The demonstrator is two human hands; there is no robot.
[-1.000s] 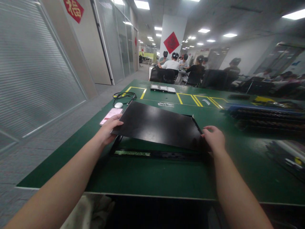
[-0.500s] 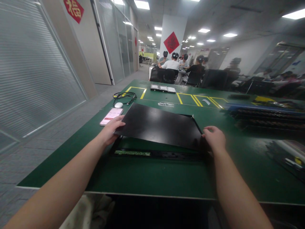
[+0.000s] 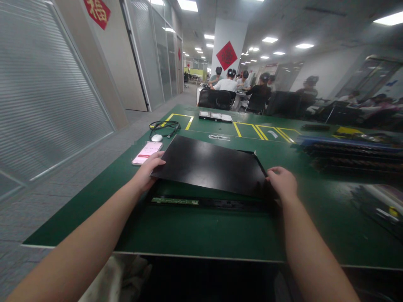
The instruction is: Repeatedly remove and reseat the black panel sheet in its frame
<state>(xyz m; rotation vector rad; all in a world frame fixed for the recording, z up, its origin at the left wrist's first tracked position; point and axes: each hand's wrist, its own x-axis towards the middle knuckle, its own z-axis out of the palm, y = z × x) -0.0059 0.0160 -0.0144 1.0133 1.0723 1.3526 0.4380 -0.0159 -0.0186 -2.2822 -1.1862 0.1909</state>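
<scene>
The green table (image 3: 195,235) carries the work near its front edge, toward the left. On it, the black panel (image 3: 210,165) has sunk a little over the last second: its near edge sat higher above the frame (image 3: 204,203) a moment ago and now hangs closer, so the gap has narrowed. I judge the panel is being lowered into the frame, nearly seated but not yet flat. The far edge looks down already; the near edge is tilted up.

The panel is a large, thin, matte black sheet, flat and rigid-looking, with a faint sheen from the ceiling lights. The frame under it is black too, with a narrow green strip (image 3: 174,201) showing along its near rail.

The left hand (image 3: 147,170) grasps the panel's near-left corner, fingers on top. The right hand (image 3: 283,182) grips the near-right corner, fingers curled around the edge.

At the table's left edge lies a phone (image 3: 147,152) with its screen lit, just beside the left hand. Beyond it are a white mouse (image 3: 156,138) and a coiled cable (image 3: 164,126).
</scene>
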